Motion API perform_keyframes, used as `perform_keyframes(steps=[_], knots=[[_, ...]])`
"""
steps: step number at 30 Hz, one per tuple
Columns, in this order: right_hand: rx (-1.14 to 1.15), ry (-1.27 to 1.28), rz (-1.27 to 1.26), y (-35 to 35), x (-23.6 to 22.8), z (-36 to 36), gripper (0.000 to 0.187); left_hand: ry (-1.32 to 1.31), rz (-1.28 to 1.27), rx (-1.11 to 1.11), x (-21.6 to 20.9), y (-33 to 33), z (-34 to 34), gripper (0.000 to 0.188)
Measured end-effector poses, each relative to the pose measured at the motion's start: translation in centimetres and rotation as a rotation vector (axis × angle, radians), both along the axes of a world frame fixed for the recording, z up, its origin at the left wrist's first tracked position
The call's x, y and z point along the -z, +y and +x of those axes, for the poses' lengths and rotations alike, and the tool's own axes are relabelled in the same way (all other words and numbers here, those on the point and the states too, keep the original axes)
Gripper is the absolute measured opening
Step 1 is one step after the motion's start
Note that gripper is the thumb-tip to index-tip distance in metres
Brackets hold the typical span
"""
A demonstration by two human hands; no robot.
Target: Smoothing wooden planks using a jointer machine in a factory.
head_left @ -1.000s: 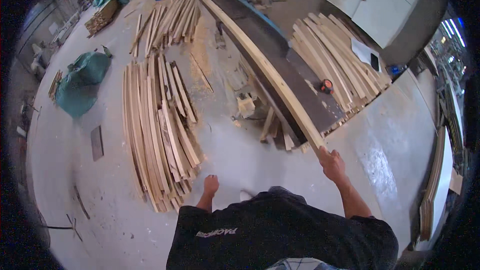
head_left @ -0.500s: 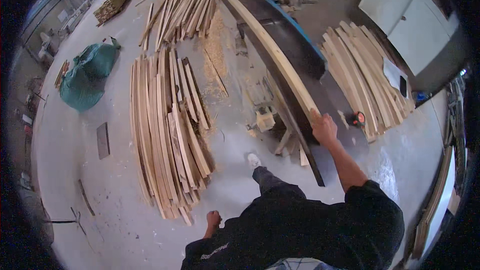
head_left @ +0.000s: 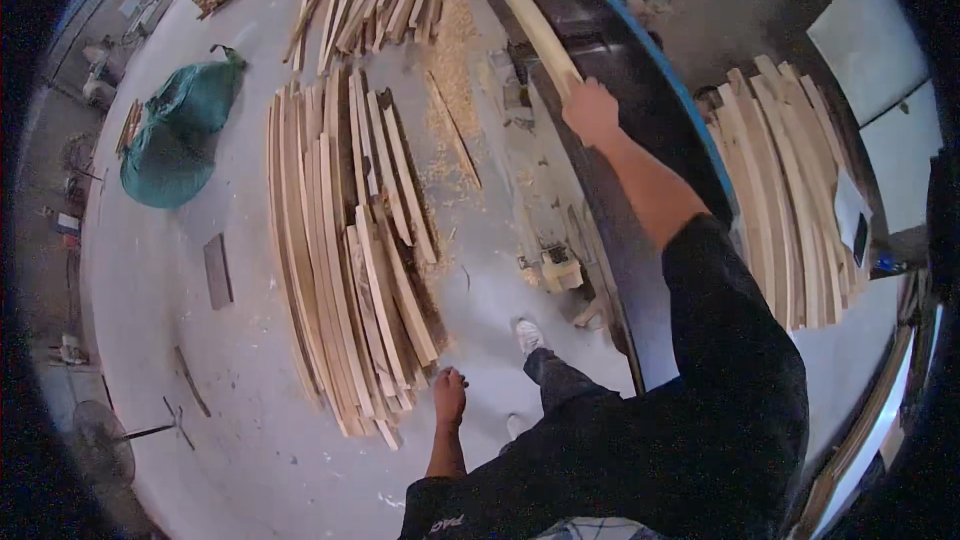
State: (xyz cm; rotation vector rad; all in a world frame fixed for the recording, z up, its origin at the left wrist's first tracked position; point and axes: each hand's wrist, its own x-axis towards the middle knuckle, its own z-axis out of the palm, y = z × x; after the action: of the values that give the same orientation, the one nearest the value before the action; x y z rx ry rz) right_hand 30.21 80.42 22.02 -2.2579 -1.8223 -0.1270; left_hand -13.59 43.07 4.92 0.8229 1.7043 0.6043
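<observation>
Right hand stretched toward upper centre of frame, arm nearly straight in dark sleeve, fingers closed in a firm grip. Left hand hanging low at lower centre, loosely curled, holding nothing.

Bare concrete floor left of the stacked wooden slats; dark machine bed close on the right.

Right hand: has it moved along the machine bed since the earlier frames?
Yes. The right hand, gripping the long plank, has advanced up the dark machine bed, away from its near end.
</observation>
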Motion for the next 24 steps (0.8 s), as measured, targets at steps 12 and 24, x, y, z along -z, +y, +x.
perform_keyframes(steps=[12,24], knots=[[0.05,0.054,0.028,-10.7,-0.4,-1.9,0.048,0.052,-0.215,0.11,2.2,-10.4,-5.4,0.026],[0.078,0.129,-0.131,-62.7,-2.9,-10.2,0.067,0.608,0.506,1.098,11.0,-18.4,-11.9,0.015]])
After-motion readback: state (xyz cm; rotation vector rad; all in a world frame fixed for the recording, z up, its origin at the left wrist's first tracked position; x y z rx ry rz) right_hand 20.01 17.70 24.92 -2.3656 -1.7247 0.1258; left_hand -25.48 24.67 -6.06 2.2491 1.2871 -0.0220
